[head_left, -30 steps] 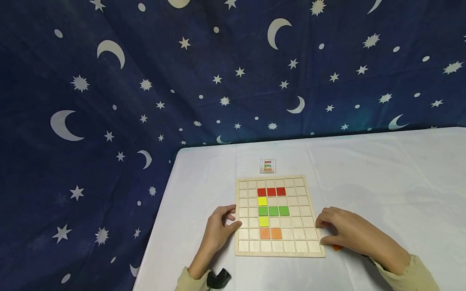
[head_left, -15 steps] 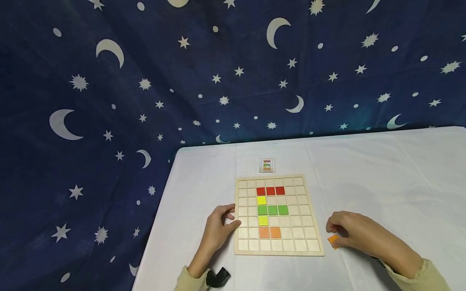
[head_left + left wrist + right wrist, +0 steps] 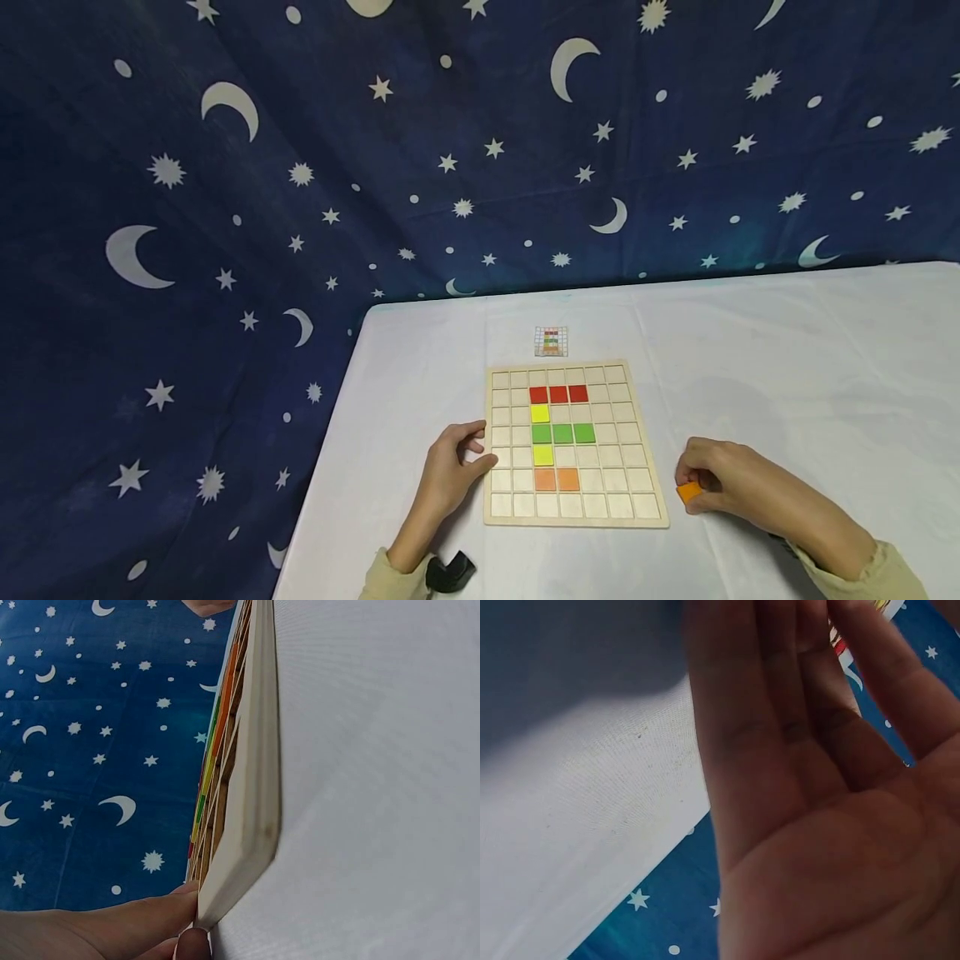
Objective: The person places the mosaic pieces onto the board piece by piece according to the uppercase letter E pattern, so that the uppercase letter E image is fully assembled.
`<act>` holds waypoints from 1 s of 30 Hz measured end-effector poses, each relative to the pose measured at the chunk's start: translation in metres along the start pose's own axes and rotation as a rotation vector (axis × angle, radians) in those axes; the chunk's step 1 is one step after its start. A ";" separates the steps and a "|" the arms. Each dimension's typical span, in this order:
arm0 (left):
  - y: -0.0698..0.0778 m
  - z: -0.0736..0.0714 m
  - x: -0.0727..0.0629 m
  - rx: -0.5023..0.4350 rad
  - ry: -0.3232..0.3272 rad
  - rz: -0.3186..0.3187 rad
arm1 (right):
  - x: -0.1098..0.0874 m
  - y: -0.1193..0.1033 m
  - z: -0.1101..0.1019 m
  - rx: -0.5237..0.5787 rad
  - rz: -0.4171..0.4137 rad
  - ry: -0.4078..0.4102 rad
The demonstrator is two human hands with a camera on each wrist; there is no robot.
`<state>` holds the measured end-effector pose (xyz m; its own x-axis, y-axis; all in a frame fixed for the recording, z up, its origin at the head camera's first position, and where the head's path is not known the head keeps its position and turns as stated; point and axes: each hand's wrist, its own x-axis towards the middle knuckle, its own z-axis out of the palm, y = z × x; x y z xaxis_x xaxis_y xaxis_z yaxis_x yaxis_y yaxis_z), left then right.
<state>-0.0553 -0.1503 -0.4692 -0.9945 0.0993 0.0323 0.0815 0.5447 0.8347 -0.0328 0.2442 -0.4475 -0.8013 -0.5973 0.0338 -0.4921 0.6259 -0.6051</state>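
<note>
A square wooden grid board (image 3: 615, 505) lies on the white table, with red tiles (image 3: 558, 394), yellow tiles (image 3: 540, 413), green tiles (image 3: 562, 433) and two orange tiles (image 3: 568, 479) set in its cells. My left hand (image 3: 442, 473) holds the board's left edge; in the left wrist view a thumb and a finger (image 3: 135, 922) grip the wooden rim from both sides. Right of the board, my right hand (image 3: 742, 483) pinches a loose orange tile (image 3: 688, 492) between thumb and fingertips. In the right wrist view, the curled fingers (image 3: 742, 712) hide that tile.
Behind the board lies a small printed card (image 3: 551, 342) showing a coloured grid pattern. A dark blue curtain (image 3: 420, 150) with moons and stars hangs beyond the table's back and left edges. A black object (image 3: 450, 573) sits by the left sleeve.
My right hand has moved right, away from the board's edge, and taken up the orange tile lying there. My left hand has stayed at the board.
</note>
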 end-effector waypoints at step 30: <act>-0.001 0.000 0.000 0.011 -0.002 0.004 | 0.062 -0.049 0.007 0.026 -0.021 0.031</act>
<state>-0.0553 -0.1508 -0.4695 -0.9941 0.1026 0.0344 0.0858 0.5531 0.8287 -0.0558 0.1732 -0.4209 -0.8014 -0.5939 0.0709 -0.5000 0.6002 -0.6242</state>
